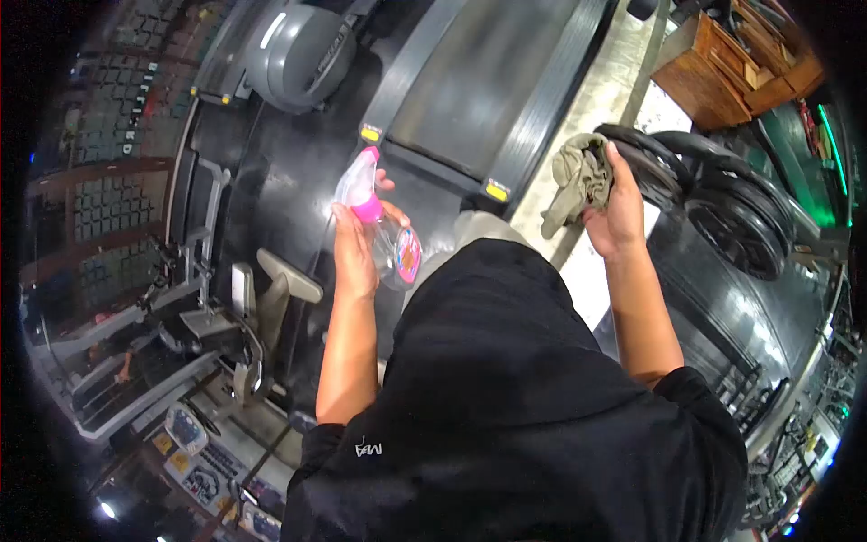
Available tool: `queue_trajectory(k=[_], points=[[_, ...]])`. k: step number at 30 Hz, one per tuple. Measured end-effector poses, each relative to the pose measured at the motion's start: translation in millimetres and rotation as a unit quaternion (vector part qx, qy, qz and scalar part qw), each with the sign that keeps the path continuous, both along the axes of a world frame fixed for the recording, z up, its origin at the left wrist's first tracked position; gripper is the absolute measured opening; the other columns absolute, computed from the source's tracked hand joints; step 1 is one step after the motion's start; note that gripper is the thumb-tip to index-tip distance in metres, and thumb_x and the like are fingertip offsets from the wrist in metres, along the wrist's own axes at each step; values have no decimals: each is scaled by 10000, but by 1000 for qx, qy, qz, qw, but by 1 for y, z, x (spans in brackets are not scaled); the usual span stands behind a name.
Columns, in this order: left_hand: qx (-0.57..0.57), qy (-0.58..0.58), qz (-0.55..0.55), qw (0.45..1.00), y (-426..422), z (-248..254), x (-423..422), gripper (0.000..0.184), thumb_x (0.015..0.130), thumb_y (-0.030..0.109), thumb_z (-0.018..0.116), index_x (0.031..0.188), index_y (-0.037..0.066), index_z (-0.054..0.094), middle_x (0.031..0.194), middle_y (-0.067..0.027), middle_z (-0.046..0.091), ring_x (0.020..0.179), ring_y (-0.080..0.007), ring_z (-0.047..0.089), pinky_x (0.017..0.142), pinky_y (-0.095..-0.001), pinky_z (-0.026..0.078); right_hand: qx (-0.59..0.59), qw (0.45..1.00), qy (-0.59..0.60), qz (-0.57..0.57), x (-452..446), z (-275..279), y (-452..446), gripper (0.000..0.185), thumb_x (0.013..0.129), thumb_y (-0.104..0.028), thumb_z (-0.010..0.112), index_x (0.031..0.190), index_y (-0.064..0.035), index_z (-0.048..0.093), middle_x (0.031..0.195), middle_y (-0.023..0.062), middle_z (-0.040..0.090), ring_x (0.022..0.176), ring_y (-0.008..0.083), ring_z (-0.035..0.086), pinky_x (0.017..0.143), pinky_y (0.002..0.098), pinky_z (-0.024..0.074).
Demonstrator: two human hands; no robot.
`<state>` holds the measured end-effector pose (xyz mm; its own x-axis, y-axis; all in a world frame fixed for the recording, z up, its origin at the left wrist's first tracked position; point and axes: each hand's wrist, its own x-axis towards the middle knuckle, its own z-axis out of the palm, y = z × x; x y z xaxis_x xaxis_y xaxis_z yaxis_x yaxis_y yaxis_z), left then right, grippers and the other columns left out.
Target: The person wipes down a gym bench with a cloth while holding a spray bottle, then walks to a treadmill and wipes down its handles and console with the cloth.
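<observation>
My left hand (355,248) is closed around a clear spray bottle (386,246) with a pink and white spray head and a colourful label. The bottle is tilted, its spray head pointing toward the treadmill. In my right hand (621,212) is a crumpled olive-green cloth (578,176), gripped between thumb and fingers; most of those fingers are hidden behind it. The hands are well apart, one on each side of my body. Ahead of me lies a treadmill (479,81) with a dark belt and grey side rails.
Black weight plates (736,226) are stacked at the right, near a wooden cabinet (709,68). A grey rounded machine housing (302,59) stands at the upper left. Exercise machines with grey frames (212,226) fill the left side.
</observation>
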<state>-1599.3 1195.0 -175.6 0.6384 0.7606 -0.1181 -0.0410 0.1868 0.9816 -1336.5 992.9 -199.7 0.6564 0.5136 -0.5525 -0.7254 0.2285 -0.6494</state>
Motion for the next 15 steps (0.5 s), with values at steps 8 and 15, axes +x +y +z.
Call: queue_trajectory(k=[8, 15], points=[[-11, -55, -16, 998, 95, -61, 13, 869, 1058, 683, 195, 1440, -52, 458, 1191, -151, 610, 795, -229, 657, 801, -387, 517, 25, 1000, 3, 7, -15, -73, 90, 367, 1063, -381, 517, 1224, -87, 667, 1127, 47, 740, 1039, 198, 704, 938, 384, 532], [-23, -46, -15, 999, 145, -56, 6, 892, 1040, 716, 223, 1435, -46, 466, 1184, -146, 616, 786, -222, 655, 792, -382, 519, 9, 1000, 1, -1, -36, -43, 145, 360, 1073, -370, 489, 1230, -99, 668, 1130, 39, 739, 1047, 190, 699, 932, 380, 524]])
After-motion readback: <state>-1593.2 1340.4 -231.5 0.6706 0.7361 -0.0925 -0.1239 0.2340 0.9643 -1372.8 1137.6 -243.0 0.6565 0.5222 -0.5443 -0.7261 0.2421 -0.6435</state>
